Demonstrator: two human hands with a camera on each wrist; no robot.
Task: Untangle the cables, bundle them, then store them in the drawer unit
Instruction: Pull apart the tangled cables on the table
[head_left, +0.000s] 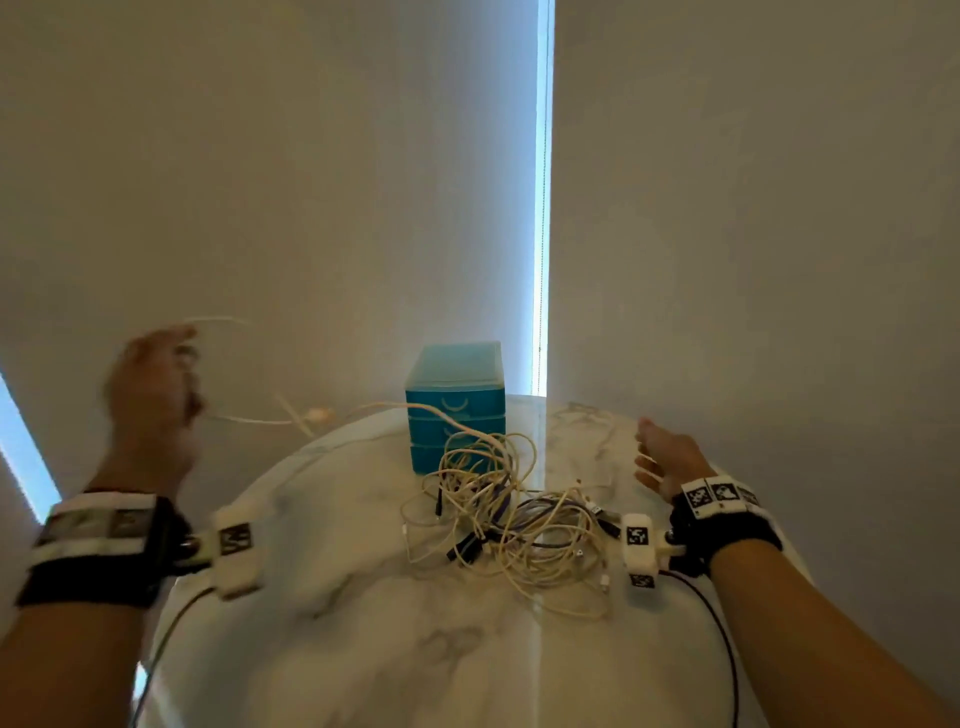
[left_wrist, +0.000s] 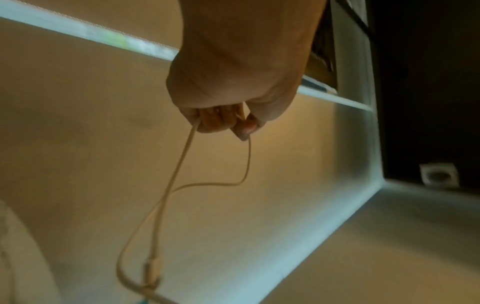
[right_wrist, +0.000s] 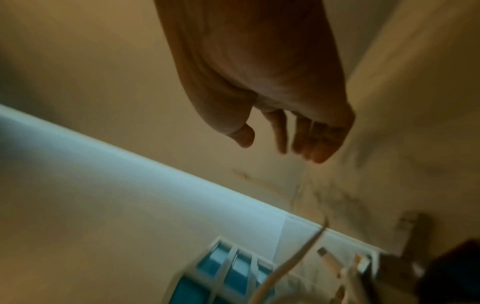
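Observation:
A tangle of white and dark cables lies on the round marble table, in front of a small blue drawer unit with its three drawers closed. My left hand is raised off the table's left edge and grips a white cable, which stretches from the fist across to the tangle. In the left wrist view the curled fingers hold that white cable as a loop with a plug hanging below. My right hand hovers with loose fingers to the right of the tangle, holding nothing; its fingers look relaxed.
Plain walls stand close behind the table, with a bright vertical gap between them. The drawer unit shows blurred at the bottom of the right wrist view. A thin black lead runs from the right wrist device over the table.

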